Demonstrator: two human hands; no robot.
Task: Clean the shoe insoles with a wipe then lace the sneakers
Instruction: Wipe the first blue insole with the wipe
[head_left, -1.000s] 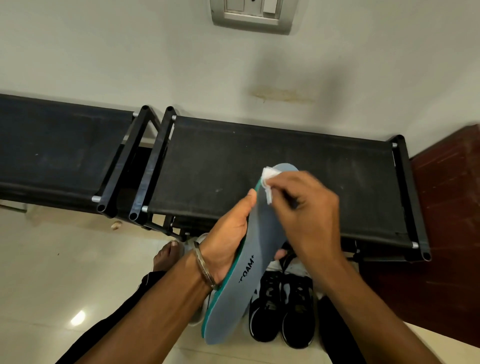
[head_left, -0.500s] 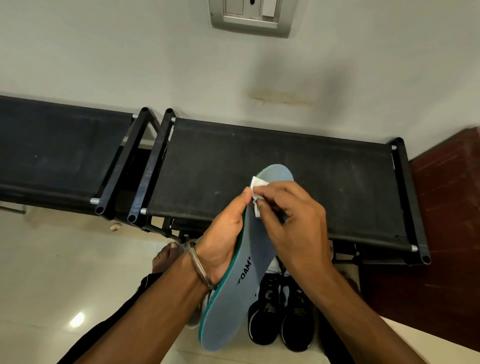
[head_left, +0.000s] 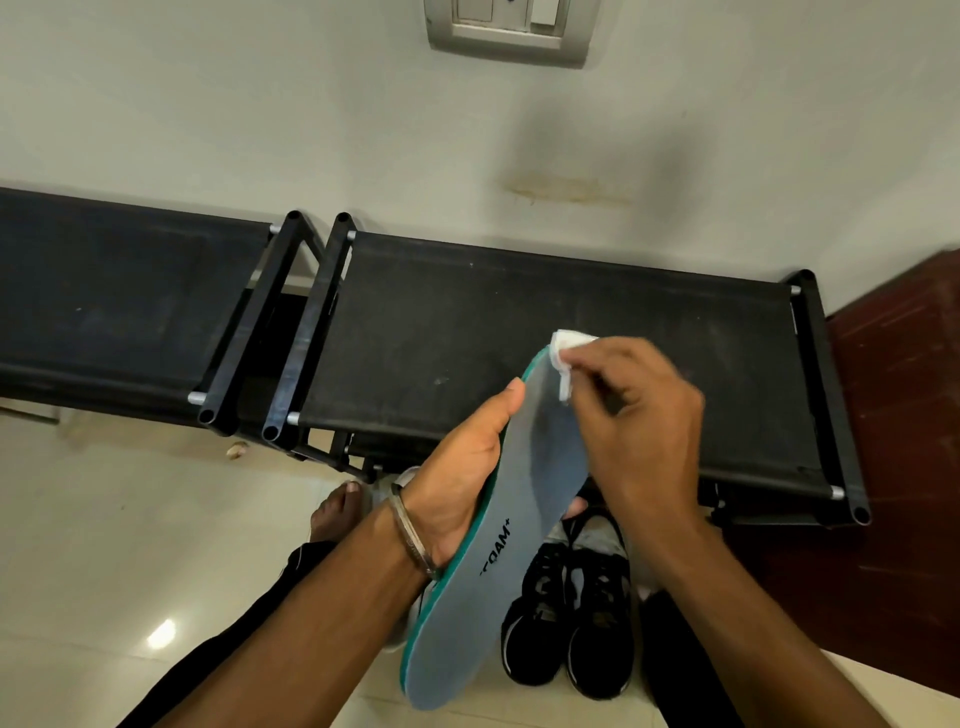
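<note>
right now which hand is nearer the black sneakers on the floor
Right. The right hand and its wrist hang over the black sneakers; the left hand sits off to their left.

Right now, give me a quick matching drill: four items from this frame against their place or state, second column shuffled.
1. insole
2. wipe
3. black sneakers
4. bangle

a. on the floor
b. pinched by the right hand at the insole's toe end
c. on the left wrist
d. held by the left hand

Pairs: 1-d, 2-b, 3-a, 4-c
</note>
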